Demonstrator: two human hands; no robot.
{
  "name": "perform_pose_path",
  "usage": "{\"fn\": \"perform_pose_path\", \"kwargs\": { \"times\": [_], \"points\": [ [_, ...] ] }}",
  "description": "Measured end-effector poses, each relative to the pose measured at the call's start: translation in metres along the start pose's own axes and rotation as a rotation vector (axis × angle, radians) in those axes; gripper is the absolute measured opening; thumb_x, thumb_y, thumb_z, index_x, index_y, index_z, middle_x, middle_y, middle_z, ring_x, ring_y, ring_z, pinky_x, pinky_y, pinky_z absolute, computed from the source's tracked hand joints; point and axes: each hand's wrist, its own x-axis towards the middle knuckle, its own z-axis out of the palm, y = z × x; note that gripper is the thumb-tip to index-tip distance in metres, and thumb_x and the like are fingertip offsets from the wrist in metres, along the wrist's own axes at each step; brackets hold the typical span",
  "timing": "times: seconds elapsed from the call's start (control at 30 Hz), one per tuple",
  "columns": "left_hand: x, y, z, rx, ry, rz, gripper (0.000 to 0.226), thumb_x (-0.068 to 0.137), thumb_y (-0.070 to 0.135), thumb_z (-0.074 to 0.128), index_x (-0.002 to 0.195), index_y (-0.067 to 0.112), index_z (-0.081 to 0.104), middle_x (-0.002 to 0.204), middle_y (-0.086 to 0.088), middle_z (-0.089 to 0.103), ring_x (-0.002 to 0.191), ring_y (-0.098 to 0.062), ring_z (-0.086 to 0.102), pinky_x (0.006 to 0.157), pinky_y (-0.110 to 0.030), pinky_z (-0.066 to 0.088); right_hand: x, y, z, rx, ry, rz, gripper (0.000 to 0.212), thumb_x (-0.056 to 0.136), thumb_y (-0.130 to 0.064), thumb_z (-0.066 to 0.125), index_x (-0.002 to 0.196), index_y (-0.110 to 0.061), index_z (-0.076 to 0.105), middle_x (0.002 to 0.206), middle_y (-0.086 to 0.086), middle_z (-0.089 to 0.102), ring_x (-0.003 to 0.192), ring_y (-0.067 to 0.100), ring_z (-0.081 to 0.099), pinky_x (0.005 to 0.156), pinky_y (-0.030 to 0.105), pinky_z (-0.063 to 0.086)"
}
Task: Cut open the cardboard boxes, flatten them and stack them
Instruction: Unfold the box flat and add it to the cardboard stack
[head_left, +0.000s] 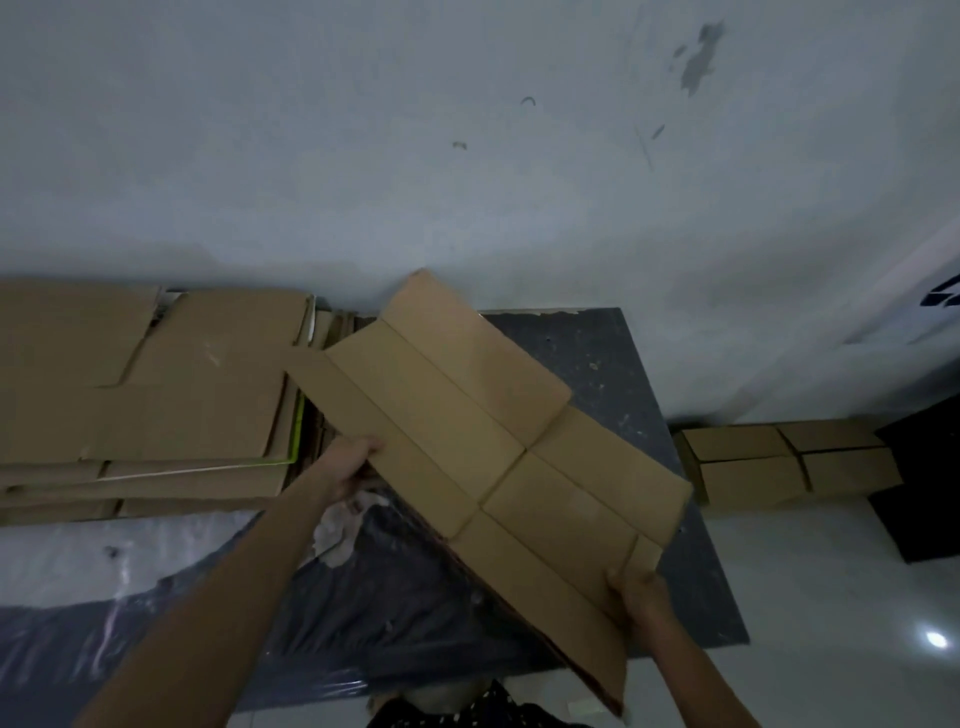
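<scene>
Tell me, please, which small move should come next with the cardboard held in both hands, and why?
Probably swing the flattened box leftward and lay it on the stack of flat cardboard by the wall. It already looks flat, the left hand and right hand grip opposite edges, and that stack lies just to its left.

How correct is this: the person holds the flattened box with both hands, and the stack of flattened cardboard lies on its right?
One thing is wrong. In the head view the stack of flattened cardboard lies on the left of the flattened box, not the right. The left hand and the right hand both hold it.
</scene>
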Motion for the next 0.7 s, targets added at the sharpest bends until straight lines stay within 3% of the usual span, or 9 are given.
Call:
{"fn": "perform_pose_path", "kwargs": {
  "times": [0.13,0.23,0.33,0.37,0.43,0.47,0.57,0.7],
  "points": [
    [-0.004,-0.005,0.012,0.068,0.037,0.073,0.022,0.097,0.002,0.047,0.118,0.001,0.05,0.107,-0.016,0.06,0.088,-0.028,0.06,0.065,-0.036,0.058,0.006,0.007,-0.013,0.033,-0.007,-0.021,0.051,0.088,-0.01,0.067,0.133,0.005,0.048,0.13,0.023,0.054,0.103,0.034,0.052,0.082,0.047,0.043],
    [-0.018,-0.013,0.007,0.004,0.08,0.132,0.017,0.094,0.003,0.056,0.111,0.005,0.053,0.113,-0.014,0.062,0.09,-0.024,0.061,0.079,-0.037,0.054,0.008,0.006,-0.018,0.051,-0.014,-0.054,0.056,0.087,-0.01,0.068,0.135,0.007,0.045,0.134,0.024,0.051,0.113,0.037,0.051,0.082,0.043,0.041],
    [-0.037,-0.015,-0.001,-0.04,0.105,0.228,0.028,0.092,0.006,0.062,0.117,0.003,0.053,0.111,-0.009,0.063,0.093,-0.022,0.061,0.086,-0.04,0.051,0.006,-0.006,-0.022,0.065,-0.033,-0.123,0.057,0.087,-0.009,0.068,0.135,0.009,0.043,0.134,0.023,0.051,0.118,0.039,0.05,0.085,0.041,0.039],
    [-0.045,-0.012,-0.004,-0.046,0.124,0.265,0.027,0.091,0.007,0.063,0.116,0.002,0.053,0.106,-0.009,0.064,0.09,-0.022,0.061,0.086,-0.043,0.052,0.007,-0.013,-0.022,0.067,-0.043,-0.154,0.056,0.087,-0.009,0.068,0.135,0.008,0.045,0.134,0.023,0.051,0.117,0.038,0.05,0.086,0.042,0.04],
    [-0.06,-0.004,-0.016,-0.035,0.165,0.345,0.025,0.09,0.011,0.065,0.11,0.0,0.054,0.088,-0.006,0.063,0.073,-0.022,0.059,0.072,-0.051,0.052,0.002,-0.029,-0.016,0.051,-0.053,-0.197,0.056,0.088,-0.011,0.067,0.136,0.004,0.045,0.135,0.021,0.051,0.12,0.039,0.049,0.093,0.045,0.042],
    [-0.066,0.001,-0.023,-0.035,0.172,0.381,0.026,0.09,0.013,0.066,0.109,0.0,0.054,0.086,-0.007,0.063,0.07,-0.024,0.059,0.063,-0.047,0.051,-0.002,-0.038,-0.011,0.059,-0.059,-0.211,0.056,0.088,-0.012,0.067,0.138,0.002,0.044,0.137,0.02,0.05,0.122,0.04,0.048,0.097,0.048,0.042],
    [-0.083,0.015,-0.047,-0.068,0.201,0.487,0.01,0.09,0.008,0.064,0.1,0.007,0.06,0.092,-0.006,0.066,0.079,-0.023,0.063,0.056,-0.028,0.054,-0.019,-0.062,0.012,0.086,-0.099,-0.265,0.052,0.088,-0.012,0.068,0.133,0.0,0.047,0.135,0.018,0.052,0.114,0.034,0.052,0.099,0.049,0.042],
    [-0.098,0.03,-0.098,-0.182,0.233,0.544,0.025,0.092,0.008,0.06,0.116,0.008,0.054,0.109,-0.002,0.064,0.094,-0.02,0.063,0.075,-0.038,0.054,-0.051,-0.09,0.056,0.111,-0.192,-0.366,0.052,0.089,-0.01,0.065,0.136,-0.002,0.045,0.131,0.013,0.052,0.112,0.028,0.052,0.095,0.041,0.043]
  ]
}}
